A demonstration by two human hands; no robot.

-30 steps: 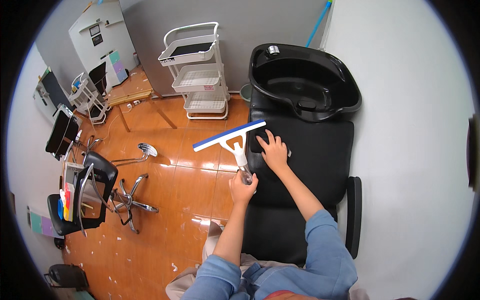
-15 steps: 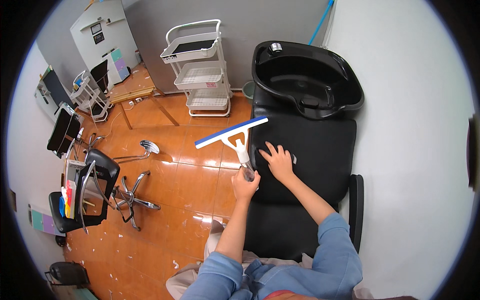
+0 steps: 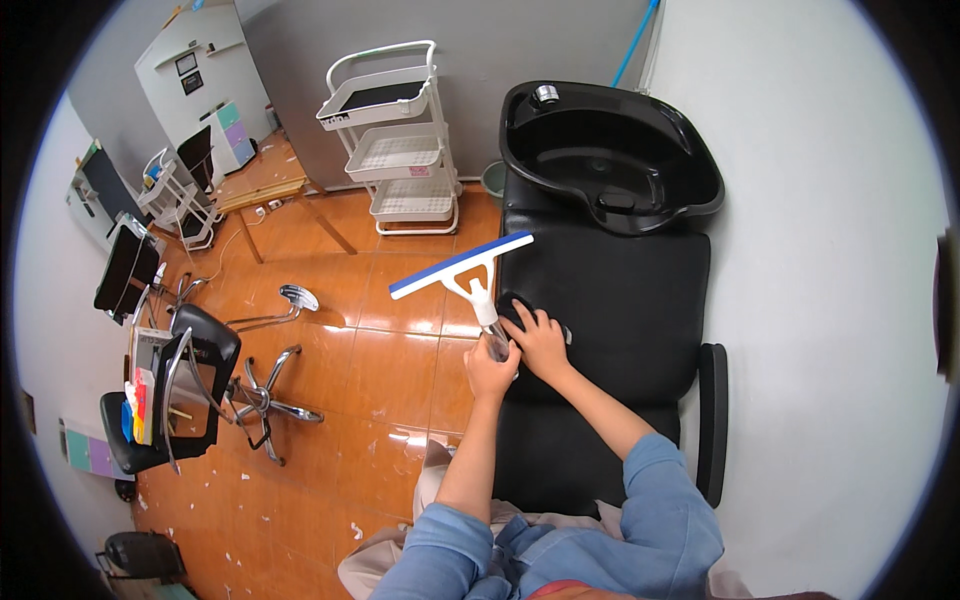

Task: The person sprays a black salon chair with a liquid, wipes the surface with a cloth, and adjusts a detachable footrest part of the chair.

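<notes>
My left hand [image 3: 490, 370] grips the handle of a squeegee [image 3: 462, 272] with a white body and a blue blade, held up over the left edge of a black shampoo chair [image 3: 620, 300]. My right hand [image 3: 538, 338] presses a dark cloth [image 3: 515, 305] flat on the chair's seat cushion, just right of the squeegee handle. The cloth is mostly hidden under my fingers. Both forearms come up from the lower edge in blue sleeves.
A black wash basin [image 3: 610, 150] sits at the chair's head. A white three-tier trolley [image 3: 395, 140] stands to the left on the orange tile floor. A black swivel chair [image 3: 175, 390] with coloured items and a chrome base stands at far left. A white wall runs along the right.
My right hand has slid down the cushion toward me, closer to my left hand. The squeegee stays raised, shifted slightly with the view.
</notes>
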